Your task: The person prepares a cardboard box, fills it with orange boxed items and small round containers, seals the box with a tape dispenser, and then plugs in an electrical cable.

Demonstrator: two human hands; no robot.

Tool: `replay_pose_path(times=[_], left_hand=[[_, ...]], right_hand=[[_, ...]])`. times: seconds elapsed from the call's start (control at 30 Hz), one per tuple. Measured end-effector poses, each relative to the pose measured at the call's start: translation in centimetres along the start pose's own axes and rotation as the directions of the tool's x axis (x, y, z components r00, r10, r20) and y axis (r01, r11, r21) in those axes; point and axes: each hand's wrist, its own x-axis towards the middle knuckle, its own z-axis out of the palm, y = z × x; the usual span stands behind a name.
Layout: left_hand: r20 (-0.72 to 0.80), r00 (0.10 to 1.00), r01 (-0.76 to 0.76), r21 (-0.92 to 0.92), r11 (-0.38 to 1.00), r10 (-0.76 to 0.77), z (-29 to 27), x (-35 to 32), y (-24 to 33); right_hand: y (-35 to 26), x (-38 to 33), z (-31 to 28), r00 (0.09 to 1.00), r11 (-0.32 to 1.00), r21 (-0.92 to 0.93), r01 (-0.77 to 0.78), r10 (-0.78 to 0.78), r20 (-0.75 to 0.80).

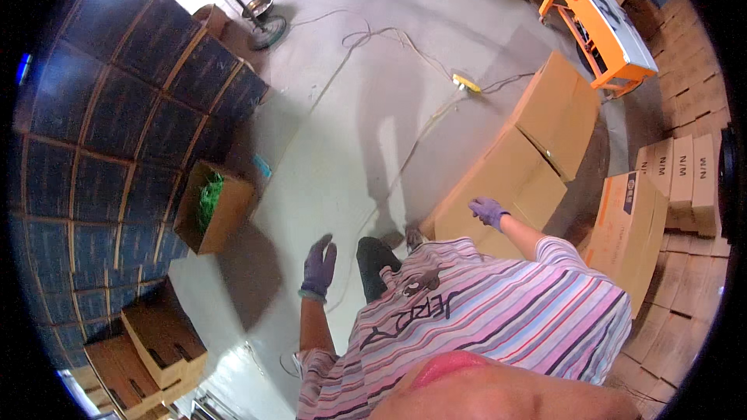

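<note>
My left hand (319, 266), in a purple glove, hangs over the grey floor with its fingers stretched out and nothing in it. My right hand (488, 211), gloved the same way, is over a large closed cardboard carton (498, 190). Its fingers are loosely spread and hold nothing; whether they touch the carton I cannot tell. Just beyond stands a second closed carton (562, 113), lined up with the first. To the right of my arm is an upright carton (622, 225) with an orange printed panel.
Dark wrapped cartons (93, 163) are stacked on the left, beside an open box (204, 222) with green material. Cables cross the floor to a yellow power strip (465, 83). An orange-framed machine (603, 23) stands far right, near stacked cartons (685, 179).
</note>
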Motion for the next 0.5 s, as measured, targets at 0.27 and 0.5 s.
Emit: replay_pose_path(times=[0.27, 0.5], left_hand=[[0.08, 0.988, 0.138, -0.105, 0.985, -0.13, -2.9, 20.7, -2.3], [0.331, 0.884, -0.359, 0.03, 0.933, 0.33, -1.5, 47.4, 11.9]], right_hand=[[-11.9, 12.9, -2.1, 0.968, 1.0, 0.003, 0.02, -0.018, -0.251], [-2.6, 13.6, -3.2, 0.979, 0.755, -0.635, -0.166, 0.048, -0.199]])
